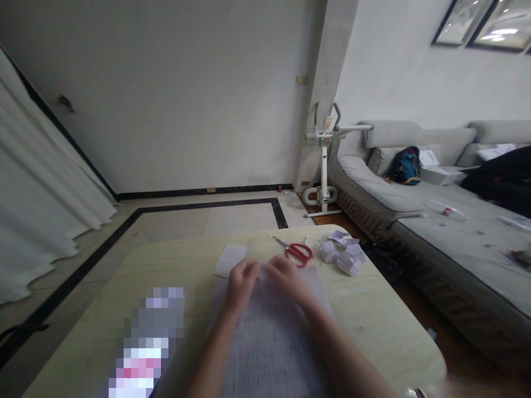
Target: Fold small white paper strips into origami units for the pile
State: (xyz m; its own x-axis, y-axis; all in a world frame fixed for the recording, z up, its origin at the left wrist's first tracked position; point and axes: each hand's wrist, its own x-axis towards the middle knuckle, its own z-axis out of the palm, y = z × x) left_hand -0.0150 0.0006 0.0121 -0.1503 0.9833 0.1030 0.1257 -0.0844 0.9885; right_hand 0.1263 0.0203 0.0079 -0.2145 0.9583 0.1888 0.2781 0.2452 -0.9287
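Note:
A large sheet of paper with faint lines of writing (269, 342) lies on the pale wooden table in front of me. At its far edge my left hand (243, 279) has its fingers bent together, pinching something too small to make out. Close beside it on the right, my right hand (284, 276) is curled and blurred, its fingertips near those of the left. A small blank piece of paper (230, 260) lies just beyond my left hand. Red-handled scissors (298, 253) rest beyond my right hand, blades pointing to the far left.
Crumpled and folded paper pieces (342, 255) are at the table's far right. A pixelated object (145, 342) lies on the table (415, 354) at left. A sofa (448, 221) with a backpack (406, 166) stands right, near a white exercise frame (324, 166).

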